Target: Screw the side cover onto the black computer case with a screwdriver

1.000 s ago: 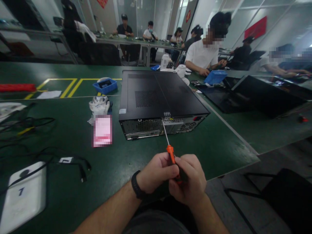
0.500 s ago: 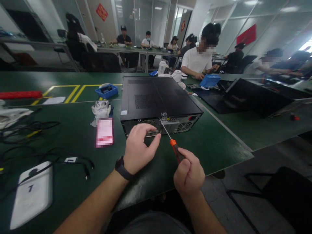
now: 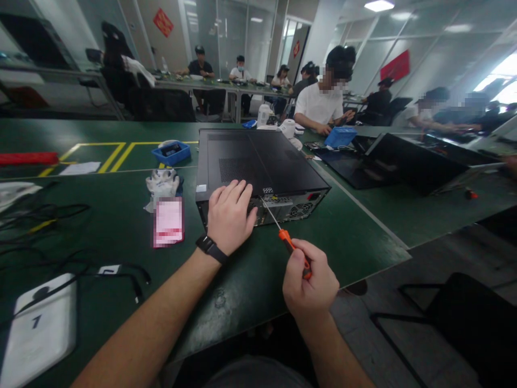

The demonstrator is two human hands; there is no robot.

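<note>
A black desktop computer case [image 3: 258, 161] lies flat on the green table [image 3: 100, 226], its rear panel facing me. My left hand [image 3: 230, 215], with a black wristband, rests on the case's near top edge, fingers stretched out over it. My right hand [image 3: 309, 280] is closed round the handle of an orange screwdriver [image 3: 283, 229]. The thin metal shaft points up and left, and its tip meets the rear panel near the top edge, just right of my left hand.
A pink phone [image 3: 168, 221] and a white glove [image 3: 162, 182] lie left of the case. Black cables [image 3: 60, 258] and a white box marked 1 [image 3: 38, 323] sit at the left. A blue bin [image 3: 172, 152] stands behind. Several people work at tables beyond. A black chair [image 3: 456, 318] is at the right.
My left hand let go of the screwdriver handle, reached forward and came down on the case's near edge. My right hand kept the screwdriver, its tip staying at the rear panel.
</note>
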